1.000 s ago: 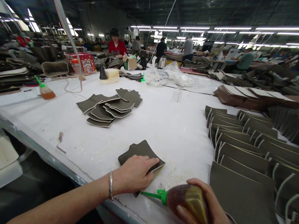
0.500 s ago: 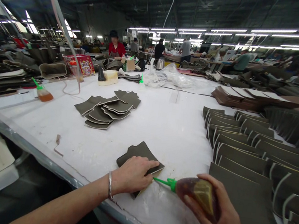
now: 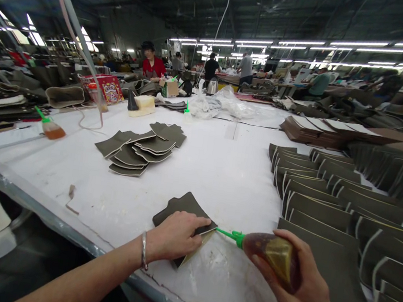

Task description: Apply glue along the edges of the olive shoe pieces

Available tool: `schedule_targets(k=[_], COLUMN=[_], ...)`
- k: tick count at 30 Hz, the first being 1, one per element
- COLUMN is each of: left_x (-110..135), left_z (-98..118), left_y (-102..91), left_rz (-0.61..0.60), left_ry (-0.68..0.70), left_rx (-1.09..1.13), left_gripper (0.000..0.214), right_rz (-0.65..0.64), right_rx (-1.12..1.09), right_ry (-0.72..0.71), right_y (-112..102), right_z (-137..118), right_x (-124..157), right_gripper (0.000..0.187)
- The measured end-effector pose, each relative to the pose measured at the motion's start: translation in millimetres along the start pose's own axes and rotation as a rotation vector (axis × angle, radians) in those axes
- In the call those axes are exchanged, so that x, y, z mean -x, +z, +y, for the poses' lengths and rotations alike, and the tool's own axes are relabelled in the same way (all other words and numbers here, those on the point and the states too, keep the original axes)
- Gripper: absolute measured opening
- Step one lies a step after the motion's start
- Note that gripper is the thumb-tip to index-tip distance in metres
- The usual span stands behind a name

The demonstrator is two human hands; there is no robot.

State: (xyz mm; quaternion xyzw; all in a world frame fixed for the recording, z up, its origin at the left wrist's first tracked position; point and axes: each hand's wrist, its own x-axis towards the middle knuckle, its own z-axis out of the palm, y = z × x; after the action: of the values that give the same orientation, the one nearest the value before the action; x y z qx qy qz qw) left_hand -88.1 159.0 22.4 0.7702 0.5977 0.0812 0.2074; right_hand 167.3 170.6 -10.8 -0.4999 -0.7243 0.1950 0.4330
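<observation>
My left hand [image 3: 179, 235] lies over a dark olive leather-like panel [image 3: 175, 206], index finger stretched toward its right corner and pressing on it. Part of the panel is hidden under the palm. A yellowish strip shows along its lower right edge. In my right hand [image 3: 308, 286] is a squeeze bottle [image 3: 272, 258] of amber-brown liquid, gripped on its side. Its thin green nozzle [image 3: 229, 234] points left, with the tip at the panel's right corner. Whether the tip touches the panel, I cannot tell.
Similar panels [image 3: 137, 149] lie in a loose pile at the left middle. Overlapping rows of panels [image 3: 328, 209] fill the right side. Another green-tipped bottle [image 3: 53, 129] stands near the left edge of the white table [image 3: 221, 173]. A slanted pole [image 3: 70, 17] rises beyond it.
The nozzle tip has moved along the panel's edge, away from me, from beside my left thumb to the right corner. My left hand still presses the panel.
</observation>
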Motion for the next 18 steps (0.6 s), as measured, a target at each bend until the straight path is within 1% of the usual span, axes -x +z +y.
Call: schedule_targets(k=[3, 5, 8, 12, 18], left_x=[0, 0, 1, 0, 0], left_z=[0, -1, -1, -2, -1], left_y=[-0.2, 0.2, 0.7, 0.9, 1.5], left_rz=[-0.005, 0.0, -0.001, -0.006, 0.015], left_ry=[-0.011, -0.007, -0.006, -0.009, -0.012], left_rx=[0.013, 0.017, 0.024, 0.036, 0.021], left_gripper=[0.055, 0.055, 0.055, 0.055, 0.053], right_rz=[-0.007, 0.011, 0.037, 0.018, 0.065], right_rx=[-0.034, -0.032, 0.003, 0.022, 0.045], right_ry=[0.003, -0.007, -0.075, -0.136, -0.033], right_y=[1, 2, 3, 1, 2], right_z=[-5, -8, -11, -10, -14], right_x=[4, 7, 9, 11, 13], right_gripper=[0.043, 0.041, 0.039, 0.036, 0.041])
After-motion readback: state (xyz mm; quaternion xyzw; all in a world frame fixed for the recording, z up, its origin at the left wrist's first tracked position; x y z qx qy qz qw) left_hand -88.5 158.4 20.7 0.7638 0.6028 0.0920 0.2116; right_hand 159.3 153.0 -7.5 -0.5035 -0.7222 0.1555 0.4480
